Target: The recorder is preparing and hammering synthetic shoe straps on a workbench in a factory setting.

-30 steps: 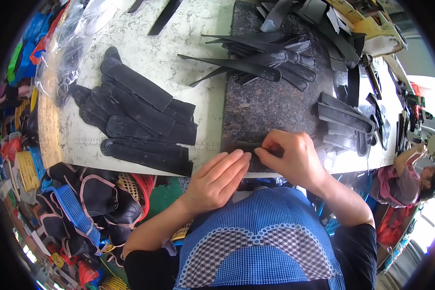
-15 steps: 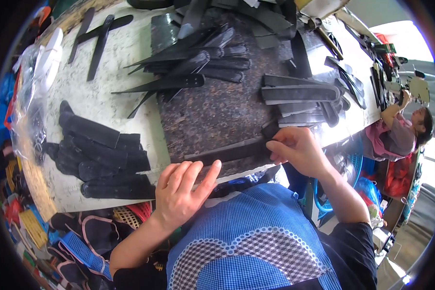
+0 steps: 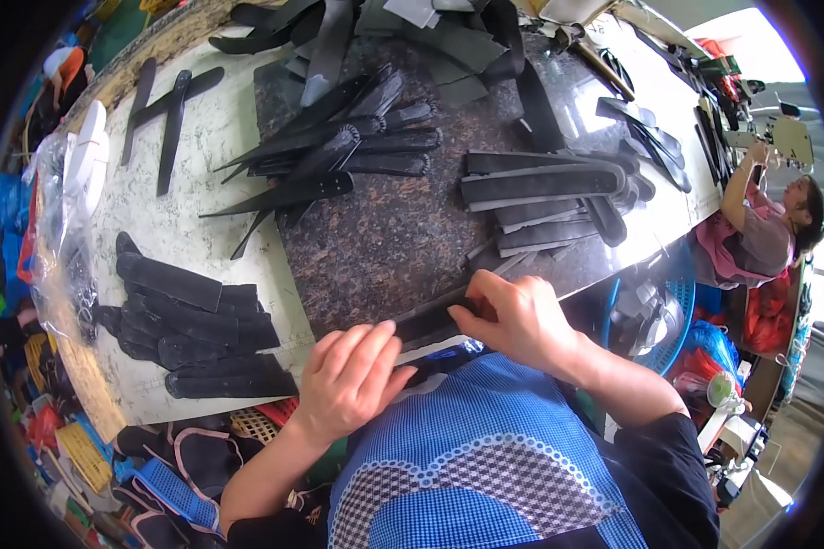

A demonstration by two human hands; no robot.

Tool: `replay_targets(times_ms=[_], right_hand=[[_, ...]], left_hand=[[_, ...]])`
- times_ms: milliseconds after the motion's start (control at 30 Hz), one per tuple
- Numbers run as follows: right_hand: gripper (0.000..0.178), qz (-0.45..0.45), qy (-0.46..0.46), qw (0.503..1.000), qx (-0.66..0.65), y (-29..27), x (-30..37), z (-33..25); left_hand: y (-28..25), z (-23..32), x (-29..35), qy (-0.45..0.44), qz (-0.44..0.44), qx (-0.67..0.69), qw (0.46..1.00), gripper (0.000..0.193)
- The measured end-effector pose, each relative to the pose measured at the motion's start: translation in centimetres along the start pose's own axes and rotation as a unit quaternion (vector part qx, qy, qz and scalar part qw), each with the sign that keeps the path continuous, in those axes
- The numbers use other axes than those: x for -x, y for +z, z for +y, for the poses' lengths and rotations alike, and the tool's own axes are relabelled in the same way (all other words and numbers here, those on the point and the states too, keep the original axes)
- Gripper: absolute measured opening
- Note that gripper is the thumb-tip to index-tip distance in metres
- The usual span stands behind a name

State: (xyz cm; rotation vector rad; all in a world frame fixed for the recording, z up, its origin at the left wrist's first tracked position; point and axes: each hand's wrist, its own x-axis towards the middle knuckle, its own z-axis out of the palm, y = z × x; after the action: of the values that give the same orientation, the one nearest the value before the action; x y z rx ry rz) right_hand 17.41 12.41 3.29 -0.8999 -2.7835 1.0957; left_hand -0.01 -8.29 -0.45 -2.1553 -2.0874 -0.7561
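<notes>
A dark fabric-like strip (image 3: 428, 322) lies along the near edge of the table between my hands. My left hand (image 3: 350, 377) rests its outstretched fingers over the strip's left end, thumb held apart from them. With thumb and fingers closed, my right hand (image 3: 522, 322) pinches the strip near its right end. Its fingers hide part of that end. Just beyond my right hand is a pile of grey-edged black strips (image 3: 545, 188). To the left of my left hand lies a stack of black fabric pieces (image 3: 192, 316).
Bundled black strips (image 3: 339, 151) lie on the dark stone-patterned slab (image 3: 375, 242). Dark scraps (image 3: 458, 55) are heaped at the back. White pieces in clear plastic (image 3: 87, 165) sit far left. A blue basket (image 3: 677, 320) stands right of the table; another person (image 3: 764, 224) works beyond.
My right hand has moved left and slightly nearer, with the strip in its pinch. My left hand has shifted right and nearer; its fingers are closer together. The view has shifted slightly.
</notes>
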Motion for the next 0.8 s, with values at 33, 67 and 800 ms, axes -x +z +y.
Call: replay_targets(times_ms=[33,67,800], right_hand=[[0.031,-0.005,-0.018,1.000,0.020,-0.1,-0.1,0.2],[0.032,-0.009,-0.035,0.999,0.040,-0.3,-0.2,0.3],[0.022,0.308,0.006,0.950,-0.050,-13.9,-6.1,7.8]], left_hand=[[0.1,0.0,-0.8,0.019,-0.001,0.012,1.000,0.040],[0.3,0.2,-0.5,0.021,-0.009,-0.014,1.000,0.029],[10.2,2.2,-18.3,0.146,-0.067,0.064,0.985,0.083]])
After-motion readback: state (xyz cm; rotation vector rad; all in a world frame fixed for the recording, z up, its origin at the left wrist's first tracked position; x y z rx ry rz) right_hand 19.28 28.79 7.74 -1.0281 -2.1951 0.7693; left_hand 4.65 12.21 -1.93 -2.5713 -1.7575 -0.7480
